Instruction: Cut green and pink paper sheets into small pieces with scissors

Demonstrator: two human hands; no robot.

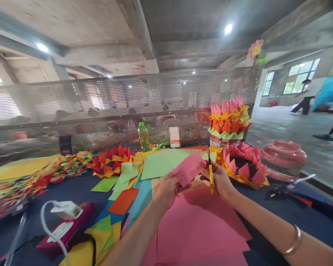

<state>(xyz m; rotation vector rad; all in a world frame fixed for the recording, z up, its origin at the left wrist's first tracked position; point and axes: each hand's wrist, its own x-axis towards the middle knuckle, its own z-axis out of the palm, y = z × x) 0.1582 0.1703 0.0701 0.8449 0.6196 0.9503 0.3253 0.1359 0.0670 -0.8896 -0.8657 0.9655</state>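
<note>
My left hand [168,189] is closed on the left edge of a small piece of pink paper [191,169], held up above the table. My right hand [219,181] grips yellow-handled scissors [211,174], their dark blades pointing up and away from me. Its fingertips also meet the right edge of that pink piece. Below both hands lies a stack of large pink paper sheets [194,232]. Light green sheets [161,164] are spread just beyond, with an orange square [123,201] to the left. Whether the blades touch the paper, I cannot tell.
Folded-paper rings [245,166] and a tall layered paper piece [229,122] stand at right, near a pink-tinted clear jar [284,160] and a glue gun [308,203]. A purple power strip [68,225] lies left. A green bottle [143,137] stands before the perforated metal screen [100,103].
</note>
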